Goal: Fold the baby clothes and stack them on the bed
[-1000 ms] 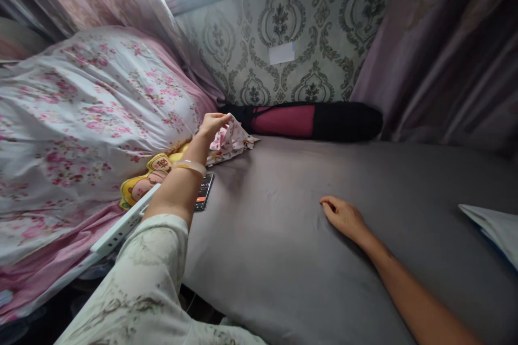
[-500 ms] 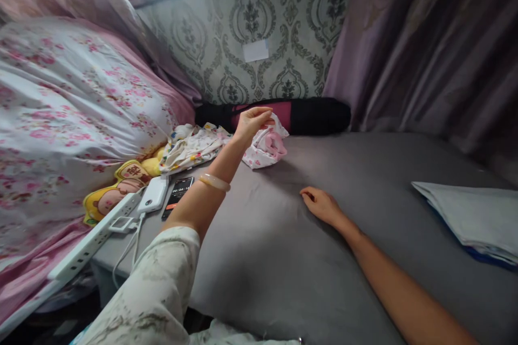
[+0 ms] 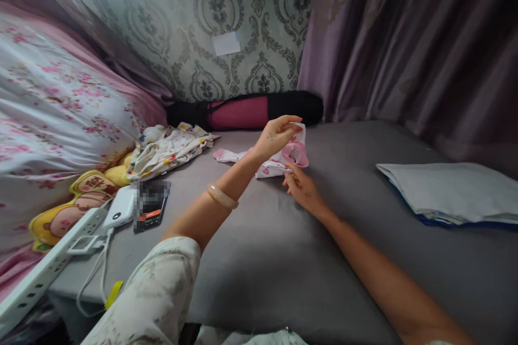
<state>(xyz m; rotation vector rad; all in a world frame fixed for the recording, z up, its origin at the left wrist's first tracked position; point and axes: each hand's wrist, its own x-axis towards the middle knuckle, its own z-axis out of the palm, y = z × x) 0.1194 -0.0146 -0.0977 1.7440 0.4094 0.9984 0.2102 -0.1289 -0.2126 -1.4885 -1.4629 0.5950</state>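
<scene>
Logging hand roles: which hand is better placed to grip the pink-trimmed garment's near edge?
Right hand, probably: its fingers are at the near edge of the garment, while the left hand holds the far side.

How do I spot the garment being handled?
On the gray sheet, find the black-and-maroon roll along the wall. Nearer, at the left hand and right hand, is the white garment: pink-trimmed, unlike the colourfully printed cloth farther left.

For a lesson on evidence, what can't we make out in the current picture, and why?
In the head view:
Phone: top of display, pixelated.
Pink-and-white garment: part behind left forearm.
Right hand: whether it grips the garment, fingertips too small.
Folded cloth: right end, cut by right edge.
Power strip: near end, cut by left edge.
</scene>
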